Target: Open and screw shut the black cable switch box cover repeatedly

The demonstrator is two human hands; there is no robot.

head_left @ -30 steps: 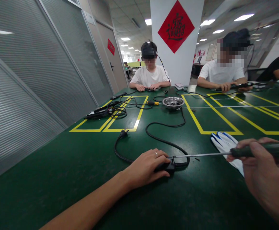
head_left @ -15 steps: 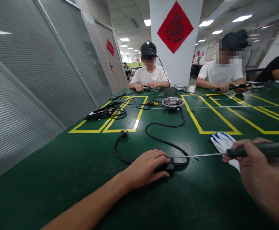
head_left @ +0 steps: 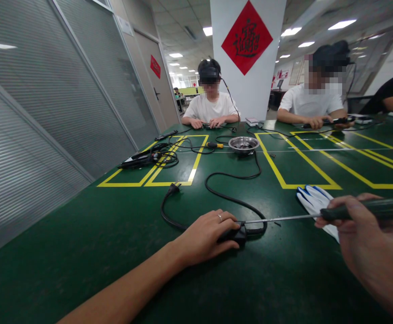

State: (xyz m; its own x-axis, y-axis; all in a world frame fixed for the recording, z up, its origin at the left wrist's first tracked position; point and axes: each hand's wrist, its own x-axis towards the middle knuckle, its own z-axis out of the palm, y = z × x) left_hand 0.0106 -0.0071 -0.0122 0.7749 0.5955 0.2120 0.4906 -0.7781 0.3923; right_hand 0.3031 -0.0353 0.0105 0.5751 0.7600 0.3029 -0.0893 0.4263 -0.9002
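Note:
My left hand (head_left: pixel 213 231), with a ring on one finger, is closed over a black power adapter (head_left: pixel 241 236) and holds it against the green table. Most of the adapter is hidden under the palm and fingers. From it run a black cord (head_left: pixel 223 196) and a short lead ending in a two-pin plug (head_left: pixel 173 188). At the right, my right hand (head_left: pixel 375 247) grips a screwdriver (head_left: pixel 378 209) by its dark green handle. The shaft lies nearly level, and its tip meets the adapter's upper edge beside my left fingers.
A white and blue glove (head_left: pixel 314 202) lies partly behind my right hand. Farther back stand a metal bowl (head_left: pixel 243 145) with small parts, a yellow-handled screwdriver (head_left: pixel 214 145) and a heap of black cables (head_left: pixel 159 155). Two people in white shirts sit across the table.
The adapter's visible end has shifted very slightly, and the screwdriver handle has moved a little to the right and up. My left hand stays in place.

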